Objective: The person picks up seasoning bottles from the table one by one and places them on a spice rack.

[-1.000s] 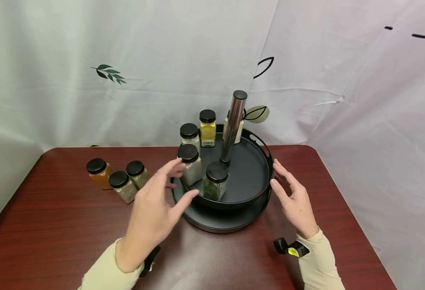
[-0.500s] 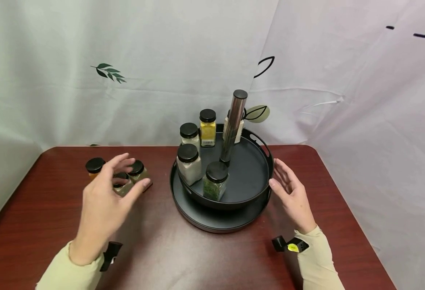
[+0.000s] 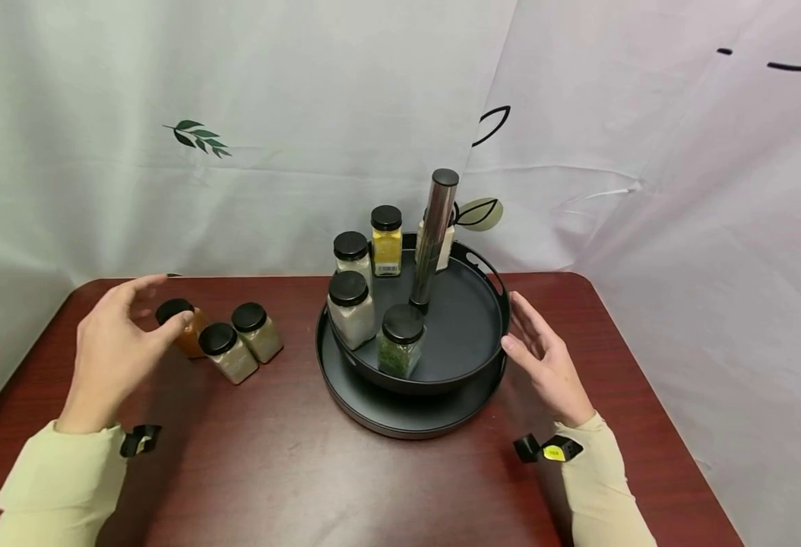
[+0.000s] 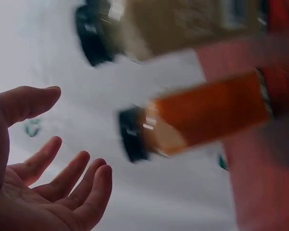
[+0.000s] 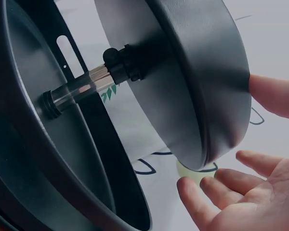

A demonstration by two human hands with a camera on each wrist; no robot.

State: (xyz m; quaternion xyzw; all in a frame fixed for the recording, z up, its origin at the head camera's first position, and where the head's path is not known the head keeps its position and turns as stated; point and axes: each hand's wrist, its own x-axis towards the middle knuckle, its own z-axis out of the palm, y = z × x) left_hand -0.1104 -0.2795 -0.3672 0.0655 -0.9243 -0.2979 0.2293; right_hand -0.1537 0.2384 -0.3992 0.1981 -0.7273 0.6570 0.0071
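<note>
The desk [image 3: 291,471] here has a glossy, reddish wood-grain top, and the two-tiered tray [image 3: 465,334] looks smooth with a satin sheen, its pole [image 3: 433,243] shiny like polished metal. The jars [image 3: 354,320] look like clear glass under plastic-looking lids [image 3: 349,289], before a creased, matt cloth [image 3: 291,91].

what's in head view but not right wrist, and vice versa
Only the head view shows the left hand, the square glass jars with black lids and the shiny metal post above the round black upper tray. Only the right wrist view shows the shiny metal stem below that tray, and its underside. Both show the right hand, upper tray, round black lower tray and white leaf-printed cloth.
</note>
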